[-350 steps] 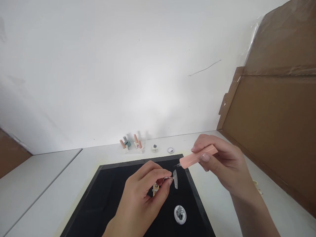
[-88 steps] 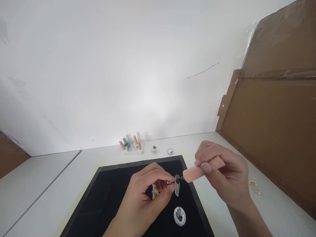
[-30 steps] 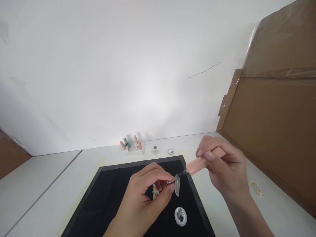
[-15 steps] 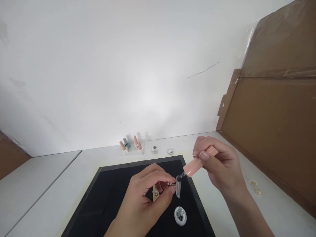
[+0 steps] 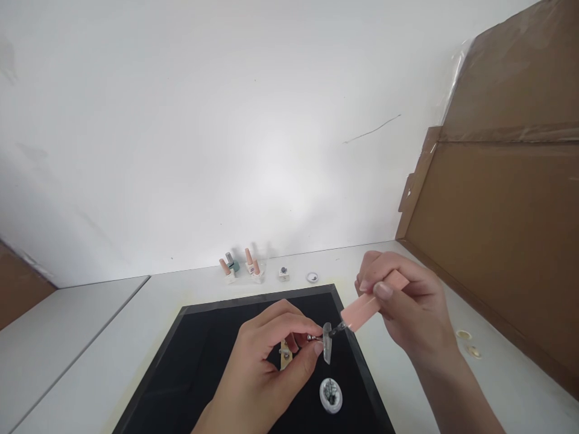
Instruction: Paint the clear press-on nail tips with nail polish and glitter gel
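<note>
Hands: 2 | left hand [image 5: 266,355]: 1 nail tip [image 5: 327,351] | right hand [image 5: 407,313]: 1 brush [image 5: 368,304]

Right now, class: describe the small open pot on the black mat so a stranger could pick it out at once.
Find the black mat on the white table. Near its right edge, just below the left hand, sits the small open pot: round, clear-rimmed and dark inside, unlike the capped bottles by the wall.
</note>
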`<state>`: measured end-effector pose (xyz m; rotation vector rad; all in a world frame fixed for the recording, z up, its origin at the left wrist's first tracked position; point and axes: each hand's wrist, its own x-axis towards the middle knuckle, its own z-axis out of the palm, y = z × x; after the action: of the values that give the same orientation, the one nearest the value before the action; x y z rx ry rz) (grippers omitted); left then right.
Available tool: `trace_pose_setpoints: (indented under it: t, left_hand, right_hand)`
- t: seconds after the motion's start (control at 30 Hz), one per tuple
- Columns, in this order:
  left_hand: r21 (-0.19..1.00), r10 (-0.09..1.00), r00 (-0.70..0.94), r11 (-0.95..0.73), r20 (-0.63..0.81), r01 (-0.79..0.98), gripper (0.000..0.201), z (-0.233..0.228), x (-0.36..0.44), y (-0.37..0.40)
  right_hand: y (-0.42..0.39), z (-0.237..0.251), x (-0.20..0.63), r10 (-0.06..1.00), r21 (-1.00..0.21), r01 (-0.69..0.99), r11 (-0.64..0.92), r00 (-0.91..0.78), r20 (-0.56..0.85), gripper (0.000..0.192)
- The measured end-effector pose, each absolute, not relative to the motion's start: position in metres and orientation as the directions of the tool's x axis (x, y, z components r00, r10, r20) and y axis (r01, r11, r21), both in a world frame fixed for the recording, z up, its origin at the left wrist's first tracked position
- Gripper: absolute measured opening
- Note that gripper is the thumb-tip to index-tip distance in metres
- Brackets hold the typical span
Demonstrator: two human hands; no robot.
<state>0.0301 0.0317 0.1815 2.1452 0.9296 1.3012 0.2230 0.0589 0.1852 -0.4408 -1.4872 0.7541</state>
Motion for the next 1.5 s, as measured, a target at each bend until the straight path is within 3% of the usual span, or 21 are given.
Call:
trace_pose_setpoints:
  t: [0.17, 0.57, 0.93, 1.5]
  left_hand:
    - [0.668, 0.735, 0.319, -0.677, 0.598, 0.309, 0.019, 0.183, 0.032, 0.032]
    - [0.645, 0.722, 0.33, -0.691, 0.607, 0.325, 0.018, 0.176, 0.029, 0.03]
    - [0.554, 0.663, 0.341, -0.746, 0.666, 0.369, 0.02, 0.18, 0.035, 0.036]
    - [0.533, 0.656, 0.352, -0.752, 0.668, 0.388, 0.019, 0.179, 0.036, 0.038]
  right_hand:
    - [0.059, 0.186, 0.223, 0.662, -0.676, -0.178, 0.715, -0.141, 0.736, 0.017]
    - [0.061, 0.181, 0.223, 0.7, -0.696, -0.179, 0.696, -0.047, 0.712, 0.021]
    - [0.057, 0.193, 0.222, 0.605, -0.637, -0.205, 0.743, -0.2, 0.771, 0.017]
    - [0.058, 0.195, 0.223, 0.586, -0.626, -0.192, 0.756, -0.23, 0.777, 0.015]
